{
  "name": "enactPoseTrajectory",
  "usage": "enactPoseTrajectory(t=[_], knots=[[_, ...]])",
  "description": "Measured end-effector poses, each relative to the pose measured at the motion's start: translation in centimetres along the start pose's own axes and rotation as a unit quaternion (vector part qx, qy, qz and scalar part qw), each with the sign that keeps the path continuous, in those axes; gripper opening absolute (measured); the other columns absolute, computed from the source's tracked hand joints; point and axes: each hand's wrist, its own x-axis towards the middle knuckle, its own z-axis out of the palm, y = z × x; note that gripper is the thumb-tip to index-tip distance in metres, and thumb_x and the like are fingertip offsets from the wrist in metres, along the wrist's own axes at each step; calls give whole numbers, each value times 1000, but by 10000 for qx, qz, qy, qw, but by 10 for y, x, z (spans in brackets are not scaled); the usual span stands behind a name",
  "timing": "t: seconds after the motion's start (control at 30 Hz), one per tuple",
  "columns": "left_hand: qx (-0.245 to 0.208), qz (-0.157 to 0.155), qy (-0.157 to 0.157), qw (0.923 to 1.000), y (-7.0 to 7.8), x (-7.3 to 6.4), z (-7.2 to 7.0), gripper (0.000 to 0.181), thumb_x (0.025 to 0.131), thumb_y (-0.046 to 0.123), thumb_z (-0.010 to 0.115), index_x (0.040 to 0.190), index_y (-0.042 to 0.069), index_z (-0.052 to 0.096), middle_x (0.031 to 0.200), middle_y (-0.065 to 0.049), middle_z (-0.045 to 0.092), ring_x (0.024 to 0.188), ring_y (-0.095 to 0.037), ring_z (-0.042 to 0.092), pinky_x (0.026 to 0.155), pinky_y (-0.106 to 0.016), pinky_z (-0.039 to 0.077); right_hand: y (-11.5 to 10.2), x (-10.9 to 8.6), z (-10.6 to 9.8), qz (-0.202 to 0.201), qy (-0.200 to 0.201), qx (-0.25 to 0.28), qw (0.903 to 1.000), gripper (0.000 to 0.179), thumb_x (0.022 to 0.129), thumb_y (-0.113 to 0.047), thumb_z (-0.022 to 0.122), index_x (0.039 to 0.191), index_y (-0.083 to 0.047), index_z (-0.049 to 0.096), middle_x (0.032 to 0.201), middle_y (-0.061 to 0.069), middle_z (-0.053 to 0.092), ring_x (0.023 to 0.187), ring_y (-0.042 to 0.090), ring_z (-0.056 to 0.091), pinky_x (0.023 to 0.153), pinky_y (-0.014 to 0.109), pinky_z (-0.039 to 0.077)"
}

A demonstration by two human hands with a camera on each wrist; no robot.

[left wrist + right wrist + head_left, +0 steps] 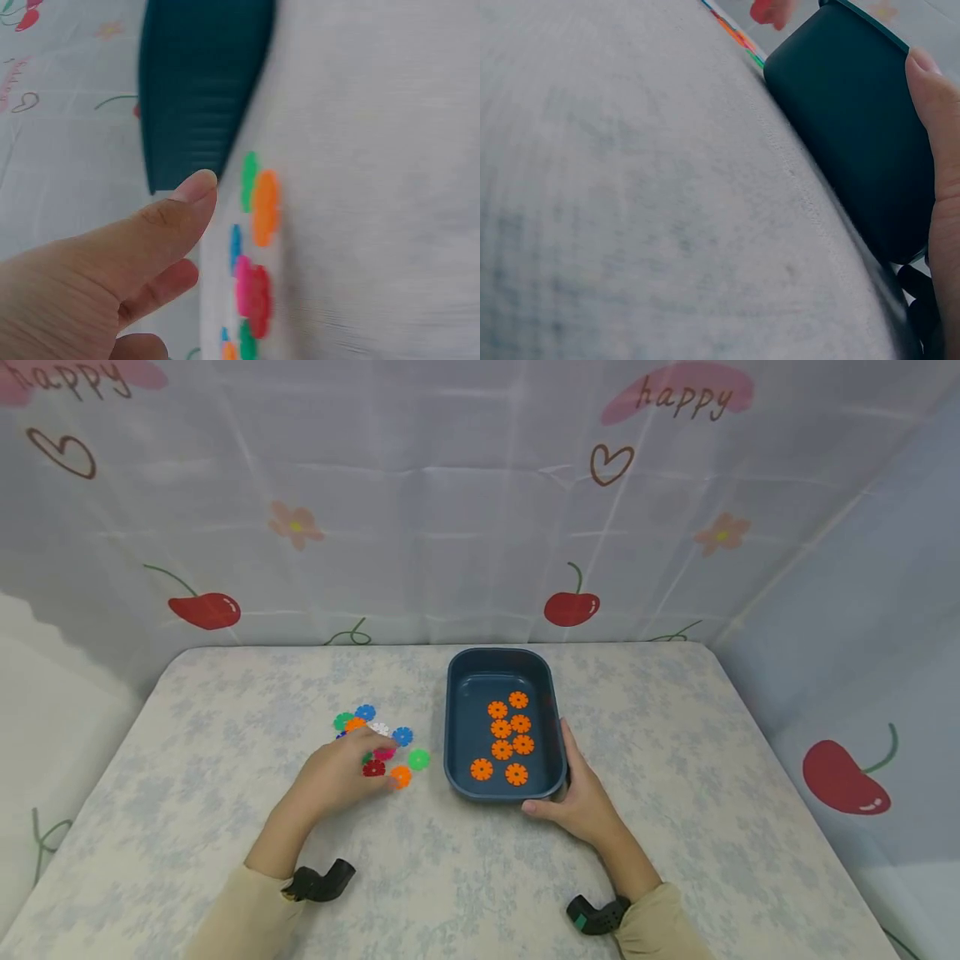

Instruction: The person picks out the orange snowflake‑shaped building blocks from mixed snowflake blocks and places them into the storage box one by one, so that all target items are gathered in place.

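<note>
My left hand hovers over a loose cluster of coloured plastic snowflake discs, thumb and fingers apart. In the left wrist view no disc shows between the thumb and fingers. Below the hand lie a dark red disc, an orange disc and a pink disc, partly covered by its fingers. A dark blue rectangular tray stands right of the cluster, with several orange snowflake discs spread on its floor. My right hand grips the tray's near right corner, thumb at the near rim and fingers along the right wall.
A green disc and a blue disc lie between the cluster and the tray. The pale patterned table ends at a printed curtain behind. Each wrist wears a black camera mount.
</note>
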Motion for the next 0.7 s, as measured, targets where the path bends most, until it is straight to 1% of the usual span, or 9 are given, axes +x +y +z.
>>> enactPoseTrajectory(t=[0.03,0.13,0.2,0.27,0.3,0.37,0.47,0.57,0.7], knots=[[49,-27,-35,10000,-2,-3,4,52,81,40,81,127,22,67,133,-7,61,109,-29,63,85,-48,54,0,0,0,13,6,9,10000,133,67,-35,92,158,-40,-6,168,-3,7,154,31,16,118,64,22],[182,18,38,9998,-6,-9,15,49,81,42,80,124,21,69,130,-8,62,107,-30,65,82,-46,55,1,1,0,20,11,13,10000,133,67,-36,92,158,-38,-5,168,-4,8,154,29,16,118,63,22],[202,49,72,9998,-7,-11,20,45,83,42,79,120,20,70,122,-7,63,99,-30,65,76,-43,55,1,1,0,-22,2,20,10000,133,67,-35,92,159,-37,-5,168,-4,7,154,30,16,118,63,22],[278,123,154,9994,-6,-11,24,40,83,41,79,116,19,71,113,-4,62,89,-25,65,69,-37,54,2,1,0,-52,11,28,10000,133,67,-34,92,159,-36,-5,168,-3,7,154,30,16,118,63,22],[296,142,186,9993,-5,-11,25,38,83,40,79,114,19,71,106,-1,60,80,-20,62,64,-32,50,2,1,0,-77,6,25,10000,133,67,-34,92,159,-36,-5,168,-3,7,154,30,15,118,63,21],[290,182,231,9991,-4,-10,27,34,83,38,80,111,19,72,95,2,55,69,-14,50,59,-27,42,2,1,0,-104,-6,39,9999,134,68,-33,92,158,-37,-6,168,-3,6,154,30,15,118,63,21],[247,211,252,9992,-3,-8,28,31,83,35,80,108,19,71,94,4,54,71,-10,47,59,-25,40,2,1,0,-114,-10,61,9999,134,68,-32,92,158,-38,-6,168,-4,6,154,30,15,118,63,21],[124,215,186,9995,-4,-5,30,28,84,33,80,107,20,70,97,5,56,78,-11,49,65,-26,43,1,0,0,-99,-12,85,9999,134,68,-32,92,158,-39,-6,168,-3,6,154,30,15,118,63,21],[-47,184,94,9998,-6,-3,32,25,85,32,79,105,20,69,98,5,58,82,-12,51,70,-28,44,0,0,1,-17,2,105,9999,133,68,-34,92,157,-41,-6,168,-4,6,154,28,14,119,62,20]])
